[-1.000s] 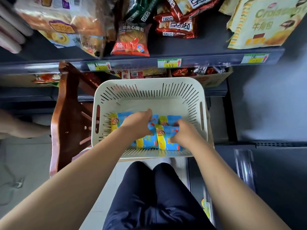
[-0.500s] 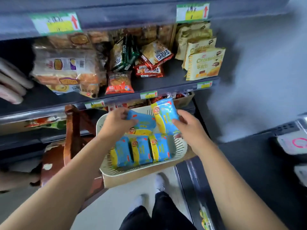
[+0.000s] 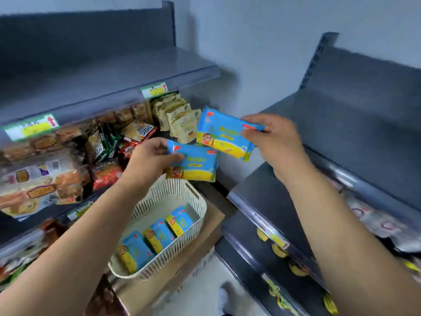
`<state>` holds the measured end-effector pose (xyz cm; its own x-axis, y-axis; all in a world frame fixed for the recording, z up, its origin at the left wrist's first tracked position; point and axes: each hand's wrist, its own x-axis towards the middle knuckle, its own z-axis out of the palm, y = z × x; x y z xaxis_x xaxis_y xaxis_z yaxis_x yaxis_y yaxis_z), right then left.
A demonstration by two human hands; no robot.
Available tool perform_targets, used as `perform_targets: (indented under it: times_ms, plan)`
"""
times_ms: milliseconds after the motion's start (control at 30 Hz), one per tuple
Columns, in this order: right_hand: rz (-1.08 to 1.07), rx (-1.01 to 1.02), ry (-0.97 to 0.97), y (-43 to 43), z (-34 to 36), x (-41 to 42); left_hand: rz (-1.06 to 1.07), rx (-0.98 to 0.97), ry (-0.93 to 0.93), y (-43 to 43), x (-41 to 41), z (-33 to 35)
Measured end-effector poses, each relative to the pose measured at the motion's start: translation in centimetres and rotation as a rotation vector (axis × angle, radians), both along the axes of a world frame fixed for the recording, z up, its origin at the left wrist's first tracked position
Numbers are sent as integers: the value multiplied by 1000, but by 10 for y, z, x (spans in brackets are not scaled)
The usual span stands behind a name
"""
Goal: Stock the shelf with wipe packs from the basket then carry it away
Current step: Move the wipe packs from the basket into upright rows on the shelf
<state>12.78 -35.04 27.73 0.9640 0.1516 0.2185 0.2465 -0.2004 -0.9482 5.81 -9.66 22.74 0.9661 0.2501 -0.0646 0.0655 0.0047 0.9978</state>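
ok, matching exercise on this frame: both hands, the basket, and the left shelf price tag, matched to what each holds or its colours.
Column one:
1. left hand
2. right hand
3. basket
4. left price tag

Column two:
A. green and yellow, red arrow
B. grips the upper wipe pack
C. three wipe packs lie inside
D. grips the lower wipe pack

Pairs: 1-D, 2-B, 3-C, 4-A

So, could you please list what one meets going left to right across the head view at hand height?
Bread packs → red snack bag → left hand → lower wipe pack, which it grips → upper wipe pack → right hand, gripping it → grey shelf.
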Motion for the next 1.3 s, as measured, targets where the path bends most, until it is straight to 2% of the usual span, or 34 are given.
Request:
perform_targets:
  times_ms: [267, 567, 833, 1033, 1300]
  plan:
    - [-289, 46, -191, -139, 70, -55, -271, -97, -120, -138, 15, 54]
    - [-588, 52, -312, -328, 90, -127, -601, -60, -205, -330, 9, 83]
    - [-719, 62, -386, -490, 107, -183, -783, -108, -257, -523, -25, 105]
    - [-793, 55, -395, -576, 109, -205, -842, -43, -282, -627, -43, 99]
    - [-873, 70, -365, -627, 106, -209, -806, -38, -201, -714, -26, 89]
